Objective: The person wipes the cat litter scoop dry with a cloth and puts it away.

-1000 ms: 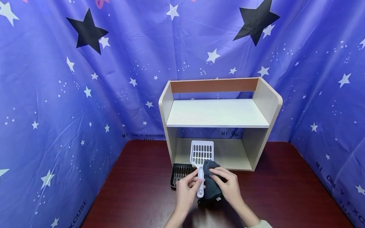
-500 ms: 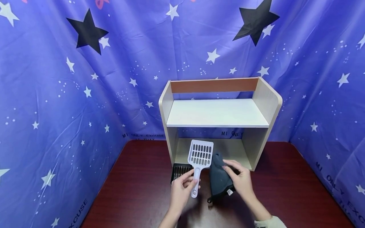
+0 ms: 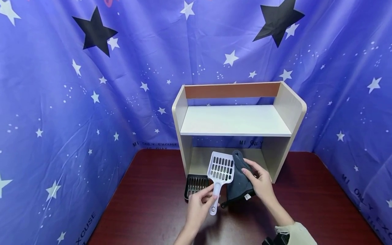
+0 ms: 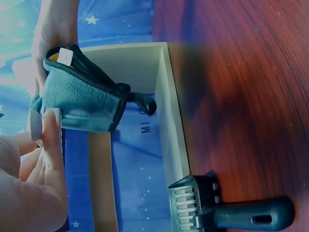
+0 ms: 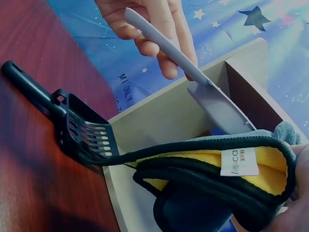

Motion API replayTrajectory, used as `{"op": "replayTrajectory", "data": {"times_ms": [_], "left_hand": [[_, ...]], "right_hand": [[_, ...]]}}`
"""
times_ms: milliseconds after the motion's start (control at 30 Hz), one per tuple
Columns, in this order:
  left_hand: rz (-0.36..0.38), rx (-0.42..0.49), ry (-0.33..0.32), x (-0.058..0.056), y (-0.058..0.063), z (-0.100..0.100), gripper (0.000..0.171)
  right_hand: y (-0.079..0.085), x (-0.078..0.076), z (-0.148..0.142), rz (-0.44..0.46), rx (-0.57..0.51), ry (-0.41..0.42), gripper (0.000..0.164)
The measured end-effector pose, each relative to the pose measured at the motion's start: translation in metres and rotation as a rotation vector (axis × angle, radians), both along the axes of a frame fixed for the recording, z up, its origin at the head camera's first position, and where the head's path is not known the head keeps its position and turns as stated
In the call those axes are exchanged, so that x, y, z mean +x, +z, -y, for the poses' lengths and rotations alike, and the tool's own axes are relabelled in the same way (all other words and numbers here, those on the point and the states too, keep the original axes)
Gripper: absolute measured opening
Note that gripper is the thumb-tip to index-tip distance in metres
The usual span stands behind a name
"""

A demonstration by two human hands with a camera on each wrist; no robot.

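White scoop (image 3: 217,183) is showing three rows of oblong slots in a broad head and is narrowing to a slim handle; it is hovering above the table (image 3: 147,204), in front of the shelf unit (image 3: 235,119), head slanting upward. Left hand (image 3: 198,206) is pinching the handle between thumb and fingers. Dark grey mitt (image 3: 240,185), of soft cloth, is hanging just beside the scoop's head; it is displaying black edging, a corner loop, a yellow lining and a white tag bearing printed letters; whether it is touching the scoop cannot be told. Right hand (image 3: 261,182) is gripping the mitt between thumb and fingers; a pale sleeve (image 3: 300,233) is covering the forearm behind it. Black slotted scoop (image 4: 236,214) is lying on the table near the shelf unit's left front corner, handle extending away from the shelving; the left hand is partly hiding it in the head view. Two-tiered shelving is standing at the back, a brown rail topping it; white scoop and mitt are blocking part of its lower compartment from sight. Blue-violet curtain (image 3: 137,64) is surrounding everything, bearing white and black stars
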State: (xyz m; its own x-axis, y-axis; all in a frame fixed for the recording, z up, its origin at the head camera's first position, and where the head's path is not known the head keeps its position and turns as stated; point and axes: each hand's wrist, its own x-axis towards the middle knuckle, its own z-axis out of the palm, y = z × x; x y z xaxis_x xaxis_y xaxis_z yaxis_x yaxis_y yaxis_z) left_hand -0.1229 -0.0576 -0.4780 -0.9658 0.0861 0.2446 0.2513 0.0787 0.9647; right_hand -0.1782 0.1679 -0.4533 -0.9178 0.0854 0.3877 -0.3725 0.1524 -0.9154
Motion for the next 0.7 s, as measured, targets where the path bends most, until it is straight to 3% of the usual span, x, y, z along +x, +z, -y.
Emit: {"op": "replayTrajectory", "data": {"times_ms": [300, 467, 700], "left_hand": [[-0.008, 0.010, 0.012, -0.003, -0.002, -0.007, 0.040], [-0.018, 0.018, 0.027, -0.006, 0.000, -0.006, 0.040], [0.027, 0.013, 0.044, -0.006, 0.001, -0.004, 0.040]], "right_hand": [[-0.008, 0.001, 0.001, -0.005, -0.052, 0.010, 0.026], [-0.013, 0.004, 0.001, -0.020, -0.010, 0.018, 0.021], [-0.023, 0.012, 0.005, -0.033, 0.048, 0.013, 0.019]]}}
